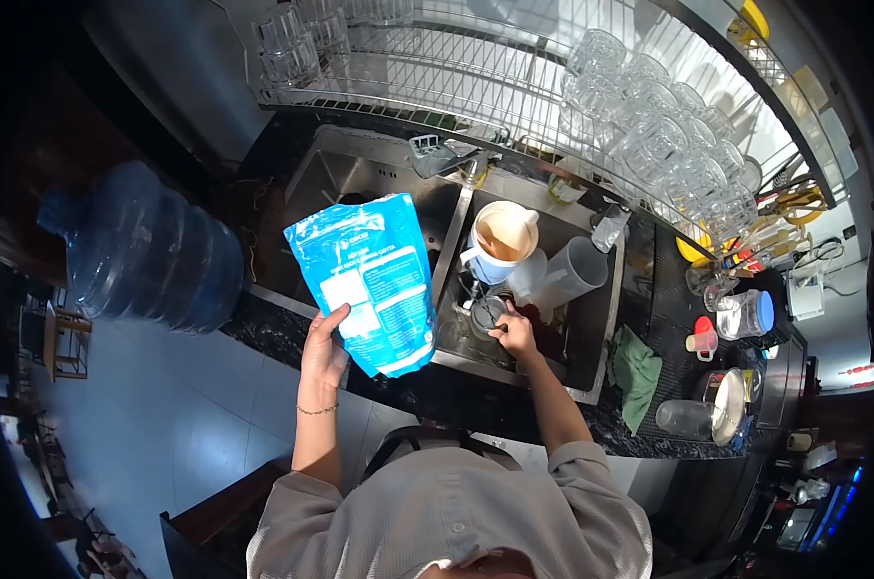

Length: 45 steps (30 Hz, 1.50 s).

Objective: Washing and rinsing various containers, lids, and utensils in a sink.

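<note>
My left hand [323, 349] grips a glossy blue plastic pouch [400, 289] by its lower left edge, thumb on the printed face. The pouch bears writing and hangs over the divider side of the left sink basin [317, 177]. In the right basin [594, 362], my right hand [516, 334] grasps the rim of a small round grey vessel [487, 313]; what is inside it is unclear. Just behind it stands a white pitcher [489, 269] with tan residue or liquid inside. A translucent plastic jug [574, 271] leans to its right.
A large blue water bottle [158, 253] lies on the left counter. Glass mugs [654, 137] crowd the wire rack [473, 65] above the sink. On the right counter are a green cloth [636, 376], a blue-lidded jar [744, 315] and a clear plastic container [683, 417].
</note>
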Motion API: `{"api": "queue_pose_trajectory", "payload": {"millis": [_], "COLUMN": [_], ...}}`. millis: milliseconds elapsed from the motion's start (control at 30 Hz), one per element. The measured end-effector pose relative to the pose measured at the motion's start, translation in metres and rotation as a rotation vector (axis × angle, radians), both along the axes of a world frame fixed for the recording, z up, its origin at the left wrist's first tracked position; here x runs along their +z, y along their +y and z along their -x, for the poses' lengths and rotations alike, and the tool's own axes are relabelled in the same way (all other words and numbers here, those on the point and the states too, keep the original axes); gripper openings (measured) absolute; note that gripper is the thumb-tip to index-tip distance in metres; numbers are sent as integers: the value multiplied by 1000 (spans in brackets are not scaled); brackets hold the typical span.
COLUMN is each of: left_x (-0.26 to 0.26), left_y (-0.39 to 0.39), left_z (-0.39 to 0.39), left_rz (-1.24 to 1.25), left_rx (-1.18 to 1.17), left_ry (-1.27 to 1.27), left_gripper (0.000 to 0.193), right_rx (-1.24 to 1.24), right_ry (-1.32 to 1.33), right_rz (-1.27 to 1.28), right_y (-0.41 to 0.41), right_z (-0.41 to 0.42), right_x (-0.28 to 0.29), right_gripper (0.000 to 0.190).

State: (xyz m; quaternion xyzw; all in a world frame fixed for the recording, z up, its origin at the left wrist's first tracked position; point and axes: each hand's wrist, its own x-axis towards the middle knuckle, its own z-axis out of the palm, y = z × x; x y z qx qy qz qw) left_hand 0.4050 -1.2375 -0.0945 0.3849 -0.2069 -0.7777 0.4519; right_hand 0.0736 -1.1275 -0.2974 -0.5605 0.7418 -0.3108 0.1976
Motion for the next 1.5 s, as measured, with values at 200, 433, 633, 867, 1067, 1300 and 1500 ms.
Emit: {"api": "queue_pose_trajectory", "payload": {"millis": [200, 433, 633, 867, 1067, 1300, 1500], "left_x": [9, 17, 15, 12, 7, 5, 18], "left_y": [2, 4, 3, 7, 17, 34, 50], "left_z": [7, 14, 20, 51, 78, 91, 102], "left_rz": [1, 6, -3, 4, -10, 29, 133], "left_rx": [-38, -99, -116, -209, -296, -350, -300], "left_ry": [-23, 35, 11, 18, 47, 4, -23], "left_gripper": [32, 28, 26, 25, 24, 25, 27], "right_rx": [-320, -146, -270, -247, 13, -100, -138], "right_ry": [-92, 1, -151, -1341, -1171, -1124, -1121], "right_rz": [-29, -209, -191, 109, 153, 180, 143], "right_y": [-20, -20, -12, -5, 13, 43, 53], "right_z": [-20, -29, -35, -64, -58, -42, -35], "right_x": [3, 5, 53, 176, 215, 212, 215], "right_gripper": [27, 22, 22, 29, 28, 27, 25]}}
